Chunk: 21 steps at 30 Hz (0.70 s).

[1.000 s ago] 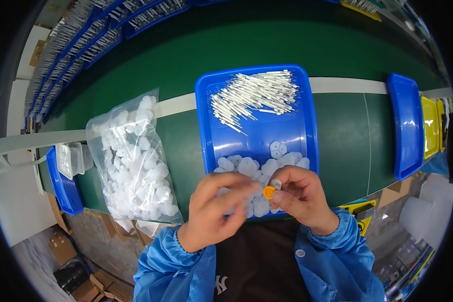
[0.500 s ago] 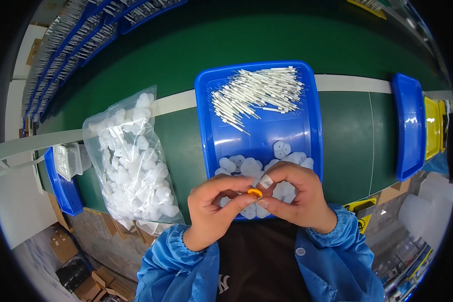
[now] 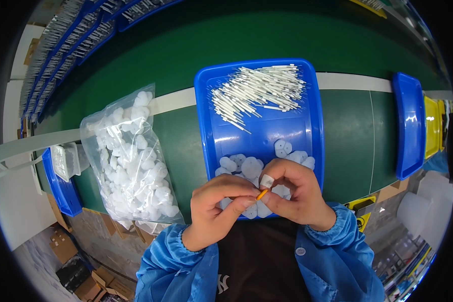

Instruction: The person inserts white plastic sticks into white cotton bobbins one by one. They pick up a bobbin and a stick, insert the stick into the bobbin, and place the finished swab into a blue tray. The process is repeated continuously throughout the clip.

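Observation:
A small orange ring-like piece (image 3: 261,195) is pinched between both hands over the near edge of a blue tray (image 3: 259,136). My left hand (image 3: 214,209) grips it from the left with thumb and forefinger. From the other side my right hand (image 3: 298,195), a white wrap around its forefinger, closes thumb and fingertip on it. Under and behind my hands, several white rounded, lobed plastic pieces (image 3: 251,167) lie in the tray, partly hidden by my fingers. Thin white sticks with fine metal-looking ends (image 3: 259,90) form a pile in the tray's far half.
Left of the tray lies a clear plastic bag (image 3: 131,161) full of white pieces. Beyond it are a small clear container (image 3: 68,160) and a blue tray (image 3: 60,189). Another blue tray (image 3: 408,126) and a yellow one (image 3: 432,128) stand right. Stick-filled blue trays (image 3: 80,48) line the far left.
The orange piece has turned from showing its curved ring shape to a slanted, nearly edge-on view. My fingertips have shifted slightly around it; both hands remain at the tray's near edge.

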Tool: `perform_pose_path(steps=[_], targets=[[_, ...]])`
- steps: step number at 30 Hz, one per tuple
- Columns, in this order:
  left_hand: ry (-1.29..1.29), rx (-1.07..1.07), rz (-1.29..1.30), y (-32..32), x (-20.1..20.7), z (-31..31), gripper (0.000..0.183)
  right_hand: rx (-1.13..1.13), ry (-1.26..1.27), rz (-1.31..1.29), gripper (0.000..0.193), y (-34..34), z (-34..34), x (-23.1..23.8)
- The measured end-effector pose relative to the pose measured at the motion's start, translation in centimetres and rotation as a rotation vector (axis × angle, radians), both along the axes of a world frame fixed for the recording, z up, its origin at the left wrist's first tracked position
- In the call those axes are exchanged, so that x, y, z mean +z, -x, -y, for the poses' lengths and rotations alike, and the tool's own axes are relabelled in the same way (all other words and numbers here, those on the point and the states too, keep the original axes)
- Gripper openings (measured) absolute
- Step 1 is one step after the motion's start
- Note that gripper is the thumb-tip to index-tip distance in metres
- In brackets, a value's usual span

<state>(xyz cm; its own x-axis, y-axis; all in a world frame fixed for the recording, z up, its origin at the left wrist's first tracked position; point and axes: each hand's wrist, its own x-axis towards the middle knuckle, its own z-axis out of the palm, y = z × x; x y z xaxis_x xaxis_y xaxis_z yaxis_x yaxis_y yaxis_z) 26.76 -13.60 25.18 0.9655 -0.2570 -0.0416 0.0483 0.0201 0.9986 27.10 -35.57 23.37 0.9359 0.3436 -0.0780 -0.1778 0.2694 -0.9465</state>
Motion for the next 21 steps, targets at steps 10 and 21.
perform_pose_path(steps=[10, 21], targets=[[0.068, -0.282, -0.116, -1.4, 0.9, -1.3, 0.033, 0.032, -0.046, -0.005, 0.043, 0.3, 0.1, 0.8], [0.193, -0.423, -0.146, 0.1, 1.9, 0.4, 0.042, 0.103, 0.094, 0.246, 0.046, 0.0, 0.9, 1.2]])
